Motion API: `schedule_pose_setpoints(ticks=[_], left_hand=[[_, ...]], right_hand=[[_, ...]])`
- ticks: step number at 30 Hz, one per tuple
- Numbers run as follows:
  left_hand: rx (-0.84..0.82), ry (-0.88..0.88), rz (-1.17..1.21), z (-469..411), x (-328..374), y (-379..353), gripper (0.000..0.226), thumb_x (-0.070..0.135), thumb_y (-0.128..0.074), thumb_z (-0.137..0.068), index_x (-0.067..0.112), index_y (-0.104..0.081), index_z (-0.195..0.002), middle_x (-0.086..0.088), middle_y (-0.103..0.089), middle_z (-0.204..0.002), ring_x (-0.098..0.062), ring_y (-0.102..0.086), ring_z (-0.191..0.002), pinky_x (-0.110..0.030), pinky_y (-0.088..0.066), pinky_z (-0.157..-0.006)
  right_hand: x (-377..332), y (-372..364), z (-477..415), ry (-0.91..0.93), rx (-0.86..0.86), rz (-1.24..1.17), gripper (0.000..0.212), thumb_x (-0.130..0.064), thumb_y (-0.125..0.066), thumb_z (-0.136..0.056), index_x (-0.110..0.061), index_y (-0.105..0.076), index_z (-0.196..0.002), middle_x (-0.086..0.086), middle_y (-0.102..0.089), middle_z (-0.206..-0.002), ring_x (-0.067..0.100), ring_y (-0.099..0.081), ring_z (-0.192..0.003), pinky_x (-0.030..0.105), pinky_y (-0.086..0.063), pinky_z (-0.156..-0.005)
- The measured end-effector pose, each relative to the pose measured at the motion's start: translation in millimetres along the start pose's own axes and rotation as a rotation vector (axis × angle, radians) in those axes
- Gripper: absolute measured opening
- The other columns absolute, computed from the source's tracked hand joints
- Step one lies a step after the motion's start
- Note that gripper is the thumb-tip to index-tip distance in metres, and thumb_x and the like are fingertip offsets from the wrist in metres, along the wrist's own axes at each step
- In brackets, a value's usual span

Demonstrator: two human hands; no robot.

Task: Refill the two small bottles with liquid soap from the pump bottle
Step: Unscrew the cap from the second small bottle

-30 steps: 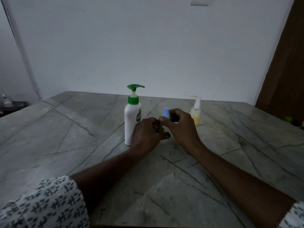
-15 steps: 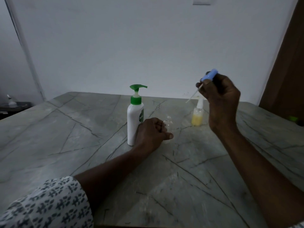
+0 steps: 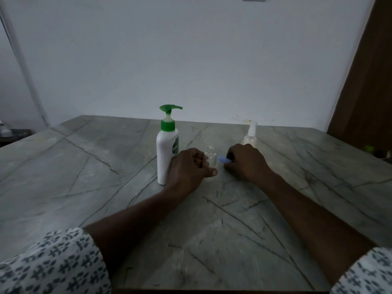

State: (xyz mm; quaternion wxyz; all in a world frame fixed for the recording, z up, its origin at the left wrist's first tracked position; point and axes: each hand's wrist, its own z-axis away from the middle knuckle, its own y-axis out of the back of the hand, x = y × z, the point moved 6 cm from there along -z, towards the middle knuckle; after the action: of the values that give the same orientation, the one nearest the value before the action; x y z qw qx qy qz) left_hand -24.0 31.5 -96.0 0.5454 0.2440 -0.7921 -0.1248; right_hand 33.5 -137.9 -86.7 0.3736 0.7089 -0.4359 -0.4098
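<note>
Both hands low on table (image 3: pixel 106 166): left hand (image 3: pixel 188 166) gripping uncapped clear bottle (image 3: pixel 211 159), right hand (image 3: pixel 246 163) pinching blue cap (image 3: pixel 224 160)

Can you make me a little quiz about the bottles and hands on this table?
1. True or false: the small clear bottle has its cap on.
2. Which hand steadies the small clear bottle: A) left hand, B) right hand?
3. Fill in: the right hand holds a small ____ cap low beside the clear bottle.

Extra look: the pump bottle stands upright just left of the left hand, and a second small bottle with a white top stands behind the right hand on the table.

Key: 1 false; 2 A; 3 blue.
</note>
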Motion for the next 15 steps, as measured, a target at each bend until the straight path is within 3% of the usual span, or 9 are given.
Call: schedule_pose_setpoints(ticks=[7,15], left_hand=[[0.012,-0.008,0.003,0,-1,0,0.044,0.029,-0.090,-0.062,0.017,-0.066,-0.097,0.004,-0.071,-0.084,-0.011,-0.068,-0.078,-0.034,-0.058,-0.079],[0.016,-0.013,0.007,4,3,2,0.057,0.030,-0.090,-0.061,0.022,-0.062,-0.109,0.006,-0.070,-0.089,-0.007,-0.067,-0.080,-0.023,-0.056,-0.073]], right_hand=[[13,-3,0,-0.083,0.018,-0.021,0.042,-0.053,-0.067,-0.085,-0.012,-0.069,-0.088,0.003,-0.065,-0.078,0.018,-0.060,-0.073,0.027,-0.041,-0.062],[12,-6,-1,-0.068,-0.071,-0.037,0.042,-0.048,-0.071,-0.084,-0.016,-0.068,-0.110,0.004,-0.070,-0.107,0.020,-0.065,-0.096,0.032,-0.053,-0.077]])
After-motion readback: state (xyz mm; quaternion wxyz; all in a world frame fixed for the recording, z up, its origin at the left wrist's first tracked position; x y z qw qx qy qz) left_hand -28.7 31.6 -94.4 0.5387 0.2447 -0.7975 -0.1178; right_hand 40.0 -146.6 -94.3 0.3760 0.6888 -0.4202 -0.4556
